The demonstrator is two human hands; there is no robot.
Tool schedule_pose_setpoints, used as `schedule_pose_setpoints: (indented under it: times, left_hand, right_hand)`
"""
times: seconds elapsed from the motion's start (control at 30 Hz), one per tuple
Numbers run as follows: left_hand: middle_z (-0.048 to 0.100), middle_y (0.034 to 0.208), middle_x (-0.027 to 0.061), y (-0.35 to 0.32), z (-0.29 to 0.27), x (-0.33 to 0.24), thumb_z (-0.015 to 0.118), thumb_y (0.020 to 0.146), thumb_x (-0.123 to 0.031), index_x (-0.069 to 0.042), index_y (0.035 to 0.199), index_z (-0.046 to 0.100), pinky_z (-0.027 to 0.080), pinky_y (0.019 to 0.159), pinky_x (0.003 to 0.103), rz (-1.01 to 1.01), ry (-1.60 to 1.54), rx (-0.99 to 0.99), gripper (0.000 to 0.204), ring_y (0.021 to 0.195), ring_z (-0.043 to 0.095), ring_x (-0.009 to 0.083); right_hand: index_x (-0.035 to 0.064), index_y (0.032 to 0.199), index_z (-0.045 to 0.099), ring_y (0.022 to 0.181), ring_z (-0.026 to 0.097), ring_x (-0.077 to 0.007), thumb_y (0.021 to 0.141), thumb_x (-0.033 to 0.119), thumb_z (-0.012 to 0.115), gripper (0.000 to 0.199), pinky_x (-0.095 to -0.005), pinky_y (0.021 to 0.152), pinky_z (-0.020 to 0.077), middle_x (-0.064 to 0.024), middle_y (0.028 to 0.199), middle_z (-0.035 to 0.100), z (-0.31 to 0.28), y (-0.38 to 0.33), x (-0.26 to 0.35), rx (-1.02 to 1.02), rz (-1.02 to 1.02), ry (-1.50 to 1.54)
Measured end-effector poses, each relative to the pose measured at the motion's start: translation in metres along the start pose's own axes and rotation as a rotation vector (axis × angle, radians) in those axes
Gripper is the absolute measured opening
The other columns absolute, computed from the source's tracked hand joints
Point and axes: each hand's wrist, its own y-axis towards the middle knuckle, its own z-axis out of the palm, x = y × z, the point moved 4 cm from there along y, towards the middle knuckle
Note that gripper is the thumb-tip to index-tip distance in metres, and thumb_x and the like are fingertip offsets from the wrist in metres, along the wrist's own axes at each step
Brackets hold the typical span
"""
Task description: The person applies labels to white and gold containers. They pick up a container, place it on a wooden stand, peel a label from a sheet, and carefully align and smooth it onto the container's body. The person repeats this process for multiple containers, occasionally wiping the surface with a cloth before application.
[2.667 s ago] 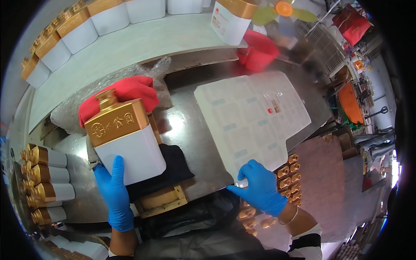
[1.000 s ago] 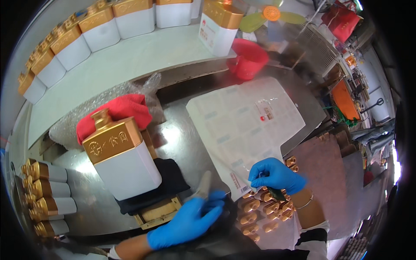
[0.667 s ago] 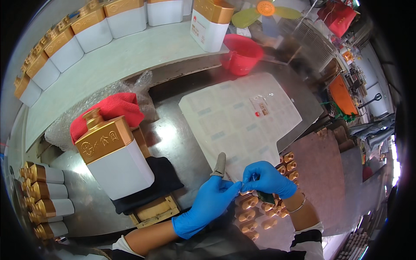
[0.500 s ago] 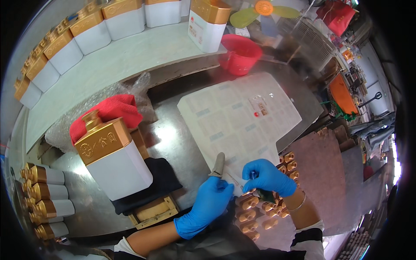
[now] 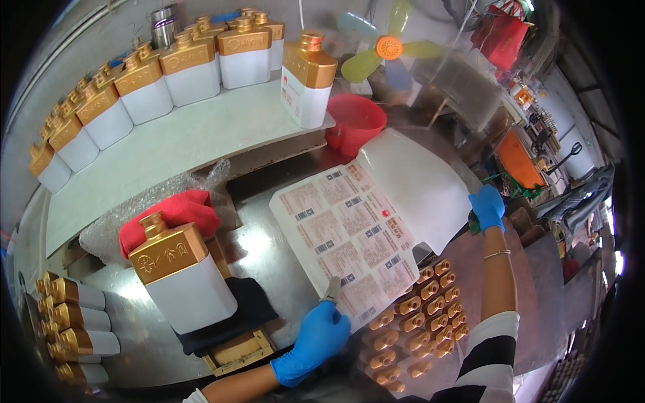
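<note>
A sheet of printed labels (image 5: 356,235) lies on the metal bench, its small panels of text and dark codes facing up. My gloved left hand (image 5: 314,341) grips its near corner, with a beige cot over the index fingertip. To the right, my gloved right hand (image 5: 488,208) is closed on the edge of a whitish cover sheet (image 5: 416,185), folded back off the labels. A dark green bit shows beside that hand; I cannot tell what it is. On the left, a large white bottle with a gold shoulder (image 5: 188,275) leans back on a black cloth (image 5: 252,302).
Several gold-and-white bottles (image 5: 191,70) line the raised shelf, with others (image 5: 84,309) at the left. A red cloth (image 5: 178,215) sits behind the leaning bottle. Beyond are a red bucket (image 5: 356,121) and a fan (image 5: 388,48). Many gold-topped bottles (image 5: 410,305) stand near my right arm.
My right hand has swung far and right from the near corner, peeling the cover sheet back and baring the printed labels. The left hand stays at the corner. The view has tilted up.
</note>
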Motion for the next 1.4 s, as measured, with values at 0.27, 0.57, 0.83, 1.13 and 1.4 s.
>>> schedule_pose_setpoints:
  times: [0.27, 0.57, 0.83, 1.13, 1.4]
  left_hand:
    - [0.063, 0.081, 0.0090, -0.016, -0.019, -0.029, 0.048, 0.090, -0.014, -0.007, 0.145, 0.005, 0.051, 0.068, 0.028, -0.200, -0.052, 0.238, 0.070, 0.072, 0.061, 0.0150]
    - [0.064, 0.093, 0.0060, -0.076, -0.093, -0.097, 0.047, 0.089, -0.007, 0.001, 0.136, 0.036, 0.045, 0.076, 0.027, 0.291, -0.056, -0.223, 0.049, 0.083, 0.058, 0.0142]
    - [0.063, 0.083, 0.0132, -0.113, -0.159, -0.101, 0.046, 0.085, -0.003, 0.004, 0.093, 0.065, 0.047, 0.072, 0.031, 0.378, 0.277, -0.861, 0.021, 0.076, 0.057, 0.0204]
    - [0.062, 0.097, 0.0177, -0.100, -0.168, -0.124, 0.046, 0.086, -0.003, 0.003, 0.093, 0.064, 0.046, 0.077, 0.032, 0.539, 0.564, -1.015, 0.020, 0.089, 0.057, 0.0234]
    - [0.061, 0.102, 0.0192, -0.096, -0.184, -0.124, 0.046, 0.087, -0.002, 0.003, 0.093, 0.063, 0.046, 0.080, 0.033, 0.513, 0.464, -1.083, 0.020, 0.094, 0.056, 0.0247]
  right_hand:
    - [0.0046, 0.124, 0.049, 0.113, 0.048, -0.0310, 0.077, 0.058, 0.058, 0.072, -0.0416, 0.085, 0.0454, -0.0147, 0.122, 0.052, -0.076, -0.105, 0.197, 0.239, -0.565, 0.256]
    - [0.0125, 0.100, 0.065, 0.080, 0.064, -0.0305, 0.086, 0.020, 0.050, 0.022, -0.0382, 0.072, 0.0510, -0.0113, 0.089, 0.067, -0.095, -0.044, 0.101, -0.146, -0.349, 0.176]
    - [0.0003, 0.102, 0.062, 0.071, 0.060, -0.0199, 0.088, 0.010, 0.051, 0.020, -0.0324, 0.069, 0.0472, -0.0200, 0.087, 0.064, -0.149, -0.186, -0.123, -0.300, 0.187, 0.609]
    - [0.0030, 0.102, 0.064, 0.088, 0.062, -0.0290, 0.087, 0.022, 0.048, 0.029, -0.0353, 0.082, 0.0467, -0.0170, 0.096, 0.065, 0.059, -0.280, 0.060, 0.767, -0.069, 0.952]
    - [0.0057, 0.121, 0.052, 0.109, 0.053, -0.0286, 0.093, 0.035, 0.036, 0.044, -0.0359, 0.095, 0.0400, -0.0140, 0.123, 0.055, 0.261, -0.229, 0.202, 0.689, 0.818, 2.440]
